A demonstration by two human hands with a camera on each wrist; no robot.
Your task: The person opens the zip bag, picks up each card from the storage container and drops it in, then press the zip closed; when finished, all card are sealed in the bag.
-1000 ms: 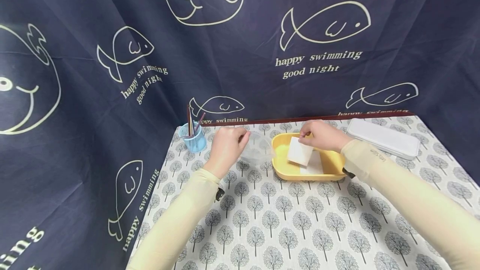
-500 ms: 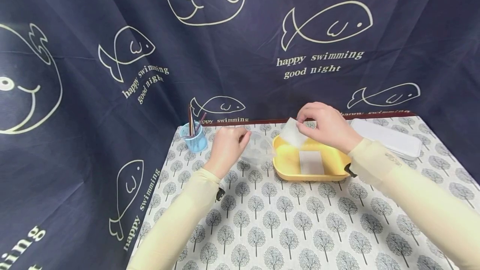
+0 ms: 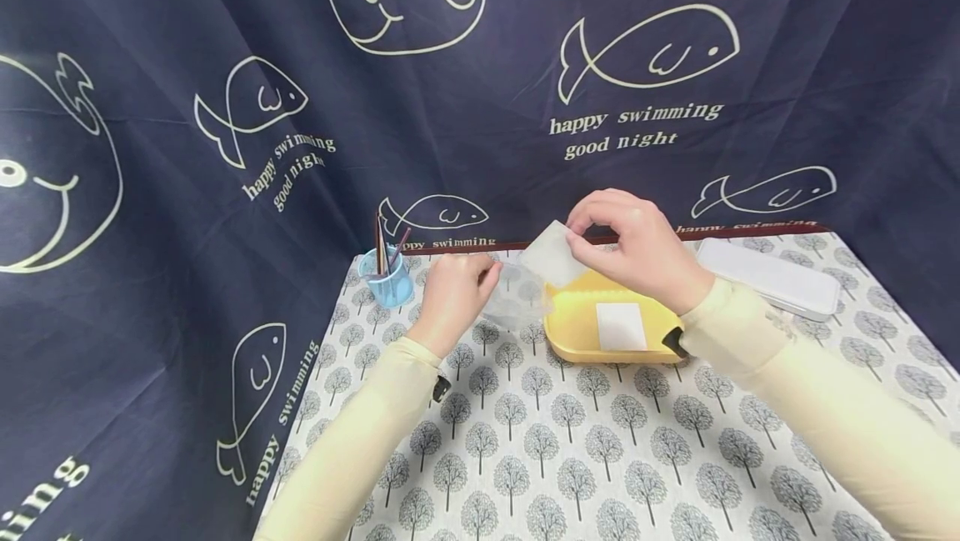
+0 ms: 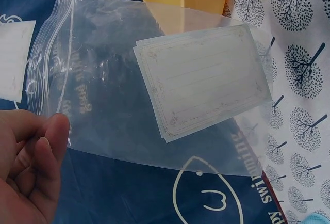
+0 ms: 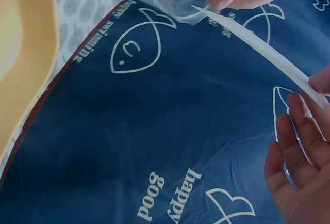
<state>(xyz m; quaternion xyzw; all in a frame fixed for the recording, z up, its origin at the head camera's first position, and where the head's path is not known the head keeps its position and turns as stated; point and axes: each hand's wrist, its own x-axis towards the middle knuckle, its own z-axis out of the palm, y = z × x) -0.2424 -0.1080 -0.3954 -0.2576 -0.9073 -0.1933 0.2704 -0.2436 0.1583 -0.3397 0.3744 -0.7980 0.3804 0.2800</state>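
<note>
My left hand point(image 3: 453, 295) pinches a clear zip-lock bag point(image 4: 108, 105) near its mouth. Pale bordered cards point(image 4: 206, 79), overlapping, lie inside the bag, as the left wrist view shows. Between thumb and fingers, my right hand point(image 3: 637, 245) holds a white card point(image 3: 553, 256), tilted above the left back part of a yellow tray point(image 3: 581, 354). In the right wrist view this card point(image 5: 263, 51) is seen nearly edge-on, one corner close to the bag's mouth and my left fingers. Another white piece point(image 3: 621, 326) lies in the tray.
At the back left stands a blue cup point(image 3: 392, 284) holding several thin sticks or pencils. A long white case point(image 3: 768, 276) lies behind and right of the tray. The tree-print cloth point(image 3: 540, 449) covers the table up to a dark curtain point(image 3: 450, 132).
My right hand has lifted the card out of the tray and carried it up and left toward the bag. My left hand stays in place with the bag.
</note>
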